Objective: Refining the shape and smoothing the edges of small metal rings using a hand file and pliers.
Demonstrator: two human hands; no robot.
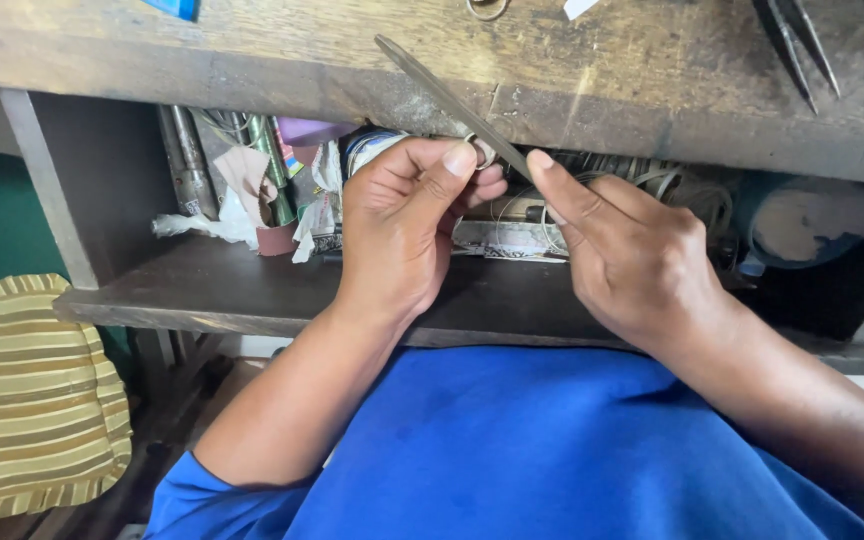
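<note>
From the head view, we pinch a small metal ring [483,152] in our left hand [402,225], thumb and forefinger closed tight on it, right against the front edge of the worn wooden bench [252,70]. Our right hand [632,250] grips a slim file [452,100], fingers wrapped shut round its lower end with the forefinger laid along the blade; the file slants up and left across the ring, its tip over the bench top.

Below the bench top, a shelf [222,290] holds crumpled paper [242,190], metal tubes [187,160] and coils of wire [672,185]. Tweezers [797,45] lie on the bench at upper right, well apart from our hands. A striped yellow cushion [32,400] sits at lower left.

To file well here, we judge it best to brace the ring hard against the bench edge so it cannot roll, keep the forefinger pressing steadily on the file, and hold the strokes at one angle. Our fingertips sit just beside the blade, so light pressure seems wise.
</note>
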